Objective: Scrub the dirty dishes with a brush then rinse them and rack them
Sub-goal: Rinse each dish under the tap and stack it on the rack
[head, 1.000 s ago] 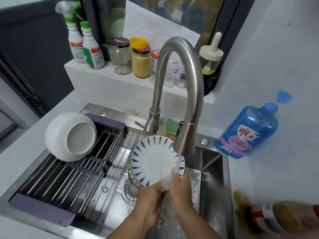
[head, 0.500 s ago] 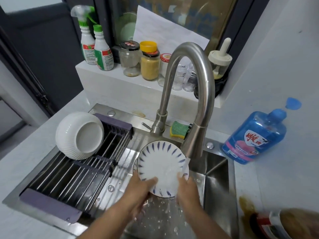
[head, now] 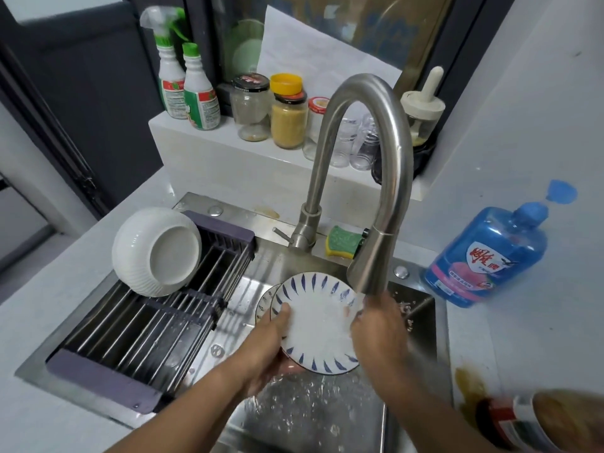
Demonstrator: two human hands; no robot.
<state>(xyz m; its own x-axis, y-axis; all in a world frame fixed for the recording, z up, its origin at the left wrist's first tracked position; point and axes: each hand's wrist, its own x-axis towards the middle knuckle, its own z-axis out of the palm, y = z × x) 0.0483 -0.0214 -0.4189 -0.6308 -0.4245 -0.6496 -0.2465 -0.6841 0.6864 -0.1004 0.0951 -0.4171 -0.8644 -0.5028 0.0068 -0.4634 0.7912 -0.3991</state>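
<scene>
While water splashes in the sink (head: 421, 338) below it, a white plate with blue leaf marks (head: 318, 322) is held tilted just under the faucet (head: 389, 158) spray head. The left hand (head: 264, 354) grips its left edge, thumb on the face, fingers underneath. The right hand (head: 379, 328) covers the right rim, blurred; whether its fingers close on it cannot be told. A second patterned plate (head: 263, 305) sits just behind, not yet racked. One white ribbed bowl (head: 157, 253) rests upturned on the drying rack (head: 130, 328). No brush shows; this looks like rinsing, with racking to follow
</scene>
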